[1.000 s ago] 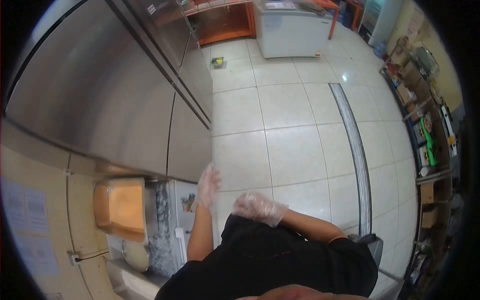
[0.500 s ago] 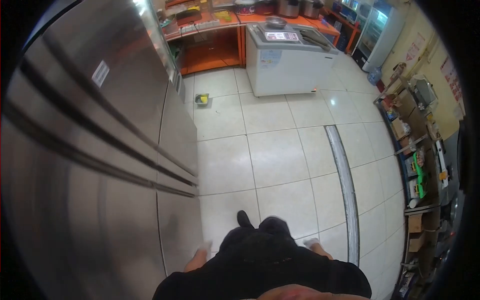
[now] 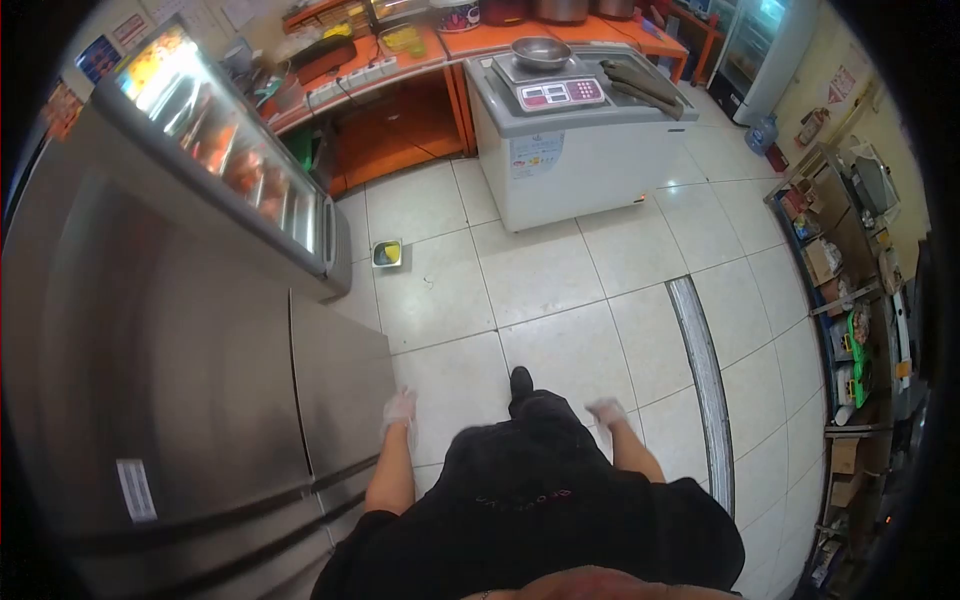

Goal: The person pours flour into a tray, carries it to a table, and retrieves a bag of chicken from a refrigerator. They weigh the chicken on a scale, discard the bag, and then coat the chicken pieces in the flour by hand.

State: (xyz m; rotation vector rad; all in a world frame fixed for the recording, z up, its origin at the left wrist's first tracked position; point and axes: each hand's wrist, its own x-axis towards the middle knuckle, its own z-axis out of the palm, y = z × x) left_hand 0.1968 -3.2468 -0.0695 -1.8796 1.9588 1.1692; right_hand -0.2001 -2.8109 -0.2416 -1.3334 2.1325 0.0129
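My left hand (image 3: 400,409), in a clear plastic glove, hangs beside the stainless steel refrigerator (image 3: 215,310) with nothing in it; its fingers look loose and apart. On the other side of my body my right hand (image 3: 606,410), also in a clear glove, hangs over the tiles, empty, with its fingers loosely extended. One dark shoe shows ahead of me. A small metal container (image 3: 387,253) with something yellow in it stands on the floor in front, apart from both hands.
Ahead stands a white chest freezer (image 3: 590,175) bearing a scale (image 3: 560,94) and a metal bowl (image 3: 541,52). A glass-door display fridge (image 3: 235,160) stands at left, near an orange counter (image 3: 460,45). A metal floor strip (image 3: 705,390) runs along the right, before loaded shelves (image 3: 835,300).
I have moved forward: the freezer, scale and floor container appear nearer. The display fridge has come into fuller view. Both hands now show more, swung further ahead of my body.
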